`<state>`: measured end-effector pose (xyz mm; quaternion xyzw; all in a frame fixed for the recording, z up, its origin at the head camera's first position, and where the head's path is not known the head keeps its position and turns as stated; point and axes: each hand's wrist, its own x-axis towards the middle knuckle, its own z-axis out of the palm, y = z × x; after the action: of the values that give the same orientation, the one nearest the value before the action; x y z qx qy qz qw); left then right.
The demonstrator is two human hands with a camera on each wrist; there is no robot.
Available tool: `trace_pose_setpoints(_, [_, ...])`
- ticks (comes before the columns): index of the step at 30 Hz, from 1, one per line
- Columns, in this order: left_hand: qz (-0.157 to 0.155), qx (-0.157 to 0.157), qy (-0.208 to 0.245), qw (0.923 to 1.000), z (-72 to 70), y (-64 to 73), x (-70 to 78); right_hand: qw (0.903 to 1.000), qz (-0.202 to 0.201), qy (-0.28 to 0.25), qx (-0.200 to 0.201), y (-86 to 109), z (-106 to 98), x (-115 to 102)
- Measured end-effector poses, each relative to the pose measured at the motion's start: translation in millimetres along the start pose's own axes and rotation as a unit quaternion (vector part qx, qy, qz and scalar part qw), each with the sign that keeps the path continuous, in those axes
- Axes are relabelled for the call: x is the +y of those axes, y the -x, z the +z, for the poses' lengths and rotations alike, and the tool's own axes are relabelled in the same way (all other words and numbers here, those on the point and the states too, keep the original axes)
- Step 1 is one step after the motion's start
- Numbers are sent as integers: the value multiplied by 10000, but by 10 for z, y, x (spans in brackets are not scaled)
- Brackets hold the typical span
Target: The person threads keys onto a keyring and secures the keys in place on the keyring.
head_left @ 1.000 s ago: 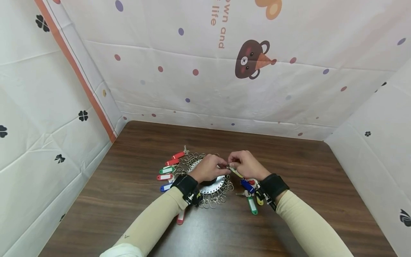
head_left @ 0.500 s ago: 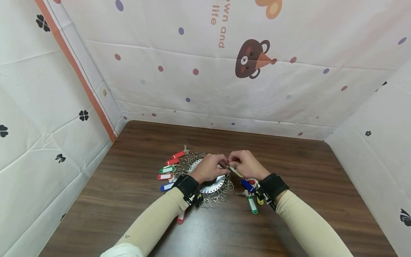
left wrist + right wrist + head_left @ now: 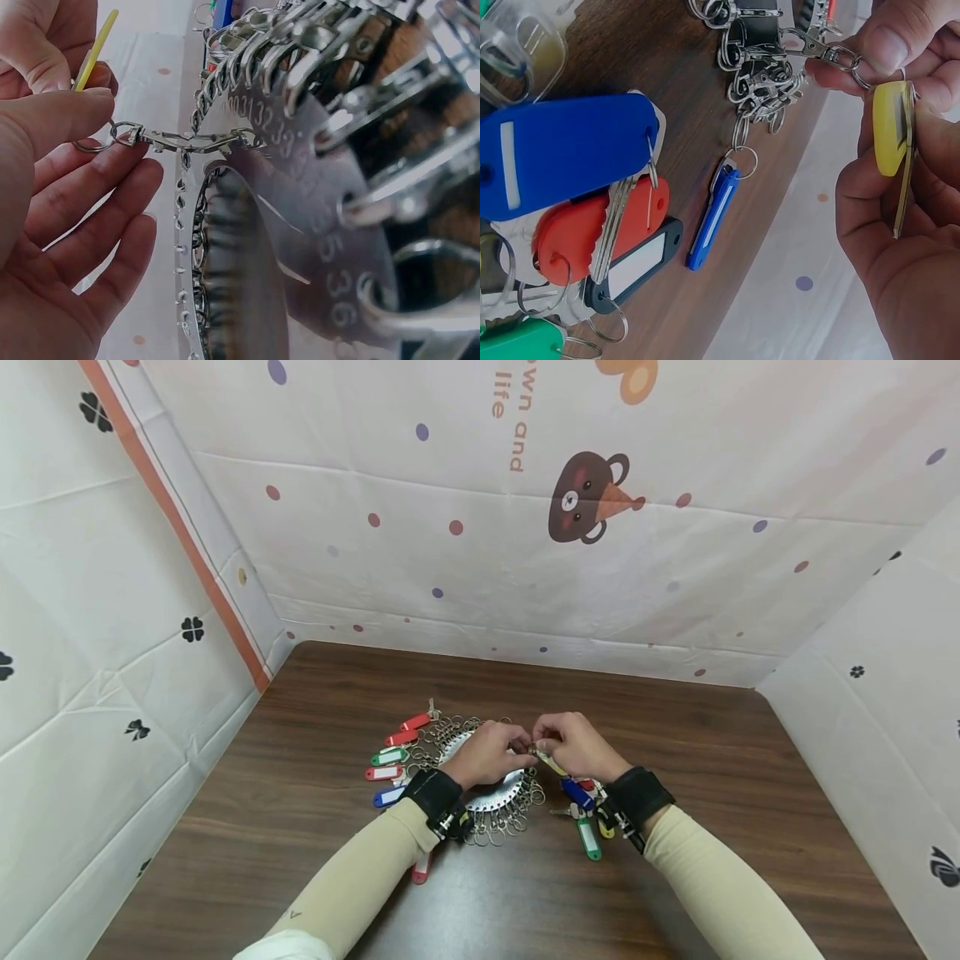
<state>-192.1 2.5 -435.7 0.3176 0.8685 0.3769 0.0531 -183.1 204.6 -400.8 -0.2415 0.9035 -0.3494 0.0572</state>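
A round metal disc with stamped numbers carries many snap hooks and rings round its rim. My left hand reaches over it. In the left wrist view, that hand's thumb and forefinger pinch the split ring of one snap hook, which is clipped to the rim. My right hand meets it at the disc's right side. It pinches a yellow key tag with a key on it. The tag's small ring lies right at the split ring, partly covered by fingertips.
Right of the disc lie loose tagged keys: a blue tag, a red tag, a black tag and a green tag. Red, green and blue tags fan out on the left. Printed cloth walls the brown table.
Both hands stay in nearly the same place. The left fingers have shifted slightly at the ring; the tags on the table have not moved.
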Motion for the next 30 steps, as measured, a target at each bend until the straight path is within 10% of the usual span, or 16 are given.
trace_pose_setpoints(30, [17, 33, 9, 10000, 17, -1, -6, 9999, 70, 37, 118, 6, 8, -16])
